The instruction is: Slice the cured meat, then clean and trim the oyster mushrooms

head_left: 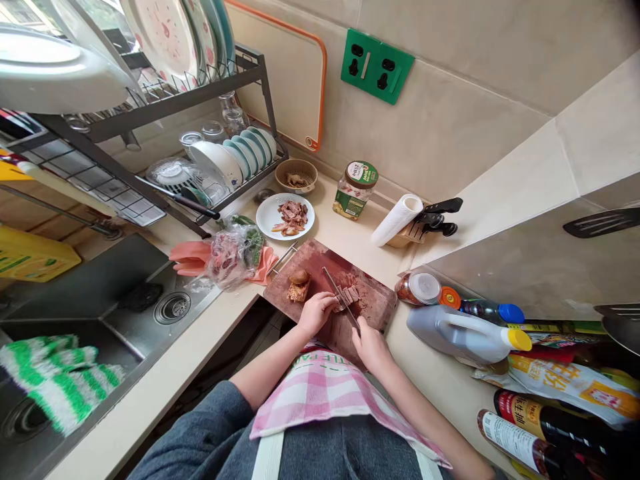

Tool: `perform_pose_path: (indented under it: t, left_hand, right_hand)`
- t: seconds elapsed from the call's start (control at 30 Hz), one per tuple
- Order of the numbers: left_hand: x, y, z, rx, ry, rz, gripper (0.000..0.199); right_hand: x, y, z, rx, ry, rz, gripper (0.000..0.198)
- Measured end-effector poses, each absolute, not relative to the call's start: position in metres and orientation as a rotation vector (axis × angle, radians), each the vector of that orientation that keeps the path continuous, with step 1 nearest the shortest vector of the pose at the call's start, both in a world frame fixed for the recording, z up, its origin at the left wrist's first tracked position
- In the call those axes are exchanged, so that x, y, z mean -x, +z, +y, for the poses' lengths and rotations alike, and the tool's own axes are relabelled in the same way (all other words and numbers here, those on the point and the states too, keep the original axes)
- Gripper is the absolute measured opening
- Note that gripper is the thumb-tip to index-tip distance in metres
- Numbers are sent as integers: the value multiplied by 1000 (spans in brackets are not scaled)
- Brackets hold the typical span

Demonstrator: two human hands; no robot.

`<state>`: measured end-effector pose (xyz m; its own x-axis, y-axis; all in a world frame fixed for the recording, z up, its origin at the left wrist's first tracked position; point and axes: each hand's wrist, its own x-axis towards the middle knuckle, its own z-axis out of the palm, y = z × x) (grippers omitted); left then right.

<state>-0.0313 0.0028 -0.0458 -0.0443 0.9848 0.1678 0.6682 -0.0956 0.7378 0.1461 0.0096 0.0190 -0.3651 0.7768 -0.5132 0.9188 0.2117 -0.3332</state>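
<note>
My right hand (371, 343) is wrapped round the handle of a kitchen knife (340, 291), its blade slanting up and left over a brown cutting board (320, 261). Beside the blade, my left hand (319, 312) has its fingers curled down on a piece of meat, which they mostly hide. Cut meat slices (351, 295) lie just right of the blade. Toward the board's left side sit browned meat chunks (299, 287). Beyond the board, a white plate (263, 215) bears a heap of sliced meat (293, 217).
Left of the board are pink rubber gloves (189, 257) and a plastic bag (227, 257), near the sink (145, 333). A dish rack (265, 87) stands behind them. A jar (355, 190), paper roll (397, 220) and knife block (407, 233) line the wall; bottles (457, 333) crowd the right.
</note>
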Motion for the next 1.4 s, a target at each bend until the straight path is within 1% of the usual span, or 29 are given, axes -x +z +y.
perform_pose_path:
  t: [0.2,0.33,0.47,0.7,0.83,0.97,1.1,1.27,1.4]
  left_hand:
    - [36,-45,2,-1734,971,1768,19]
    - [36,-45,4,-1741,945,1757,19]
    - [35,-43,5,-1756,945,1729,19]
    - [34,-44,6,-1747,933,1737,17]
    - [34,-45,6,-1764,930,1744,17]
    - [36,-47,4,-1793,942,1722,17]
    - [37,-50,2,-1812,973,1714,17]
    - [36,-51,1,-1778,1038,1730,19]
    - [37,-50,1,-1739,1007,1752,21]
  right_hand:
    - [-198,19,-14,-1649,-995,2253,21]
    - [-201,34,-14,-1678,-1005,2269,23]
    - [-200,49,-13,-1626,-1067,2260,21]
    - [-215,64,-15,-1578,-1075,2200,19]
    - [-210,56,-13,-1540,-1083,2210,19]
    - [-166,33,6,-1558,-1020,2236,16]
    - [-132,16,21,-1585,-920,2259,18]
    - [-163,14,3,-1606,-978,2262,18]
    - [-193,28,-13,-1622,-1055,2221,19]
